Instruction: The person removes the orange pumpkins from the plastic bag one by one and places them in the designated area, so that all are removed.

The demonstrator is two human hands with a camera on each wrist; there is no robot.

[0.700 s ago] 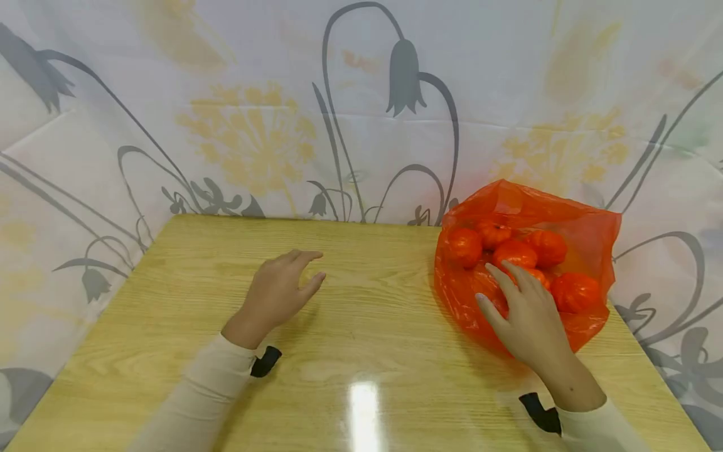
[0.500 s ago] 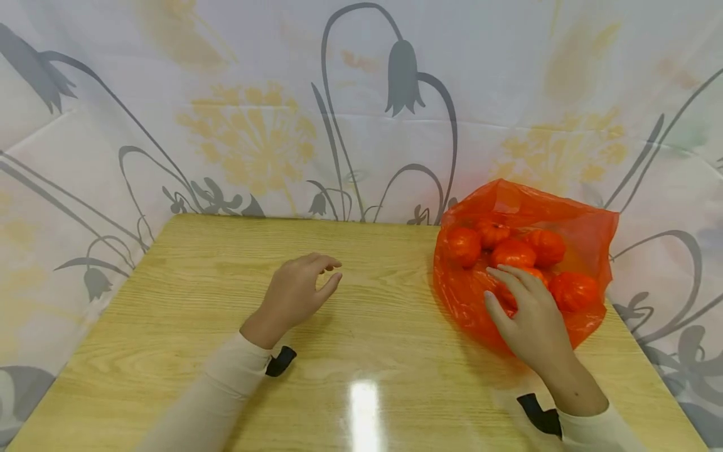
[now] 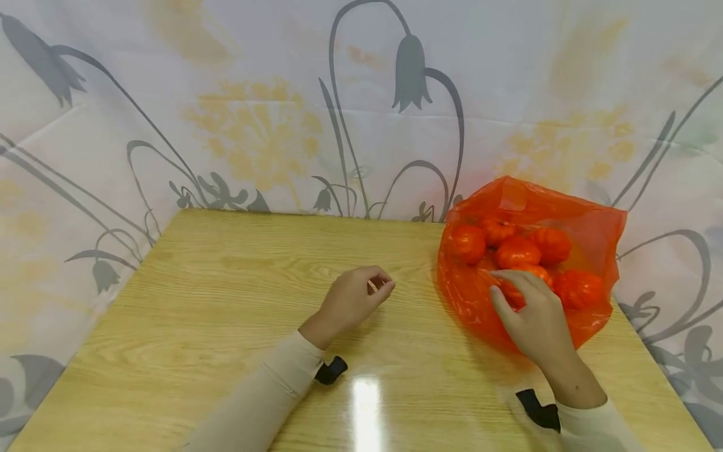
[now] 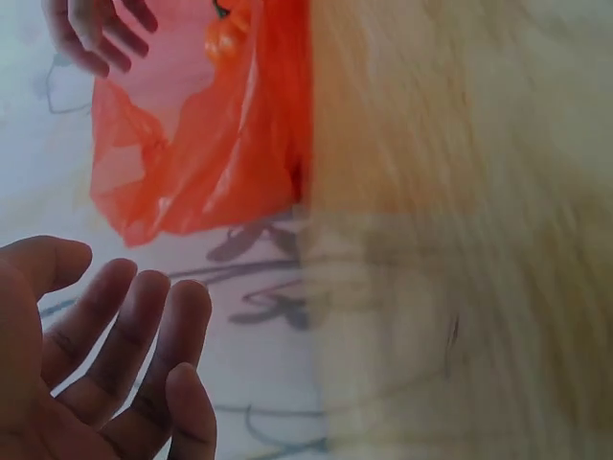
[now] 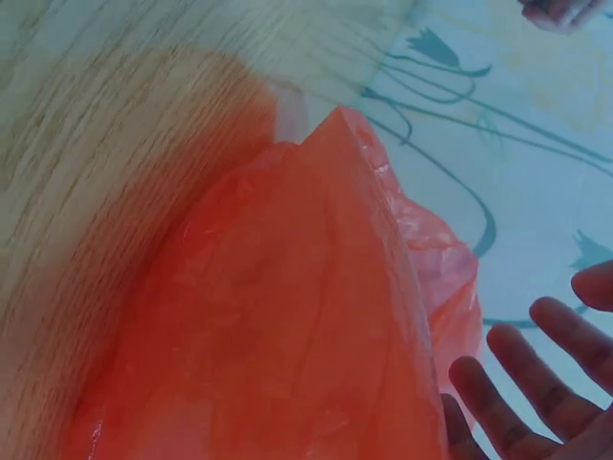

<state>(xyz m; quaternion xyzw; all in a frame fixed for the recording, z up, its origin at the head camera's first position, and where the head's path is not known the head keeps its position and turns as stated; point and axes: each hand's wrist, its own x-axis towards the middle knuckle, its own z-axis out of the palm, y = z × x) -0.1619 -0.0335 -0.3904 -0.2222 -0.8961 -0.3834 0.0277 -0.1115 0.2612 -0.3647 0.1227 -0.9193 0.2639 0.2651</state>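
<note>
A red plastic bag [image 3: 471, 314] stands with its mouth open at the right of the table, and several small ribbed pumpkins [image 3: 518, 252] lie inside it. One pumpkin [image 4: 227, 38] shows a dark stem in the left wrist view. Over the near side of the bag hovers my right hand [image 3: 533, 317], fingers loosely bent, holding nothing. My left hand [image 3: 353, 298] is above the middle of the table, left of the bag. Its fingers are relaxed and bent with nothing between them, as the left wrist view also shows.
The wooden table [image 3: 237, 276] spreads left of the bag and carries a bright light reflection near its front. Behind it hangs a flower-patterned cloth [image 3: 265, 125]. Black straps [image 3: 331, 370] sit at both wrists.
My left hand has moved right across the table toward the bag, its fingers bending more. My right hand stays over the bag, with its fingers slightly more bent. The bag stays put.
</note>
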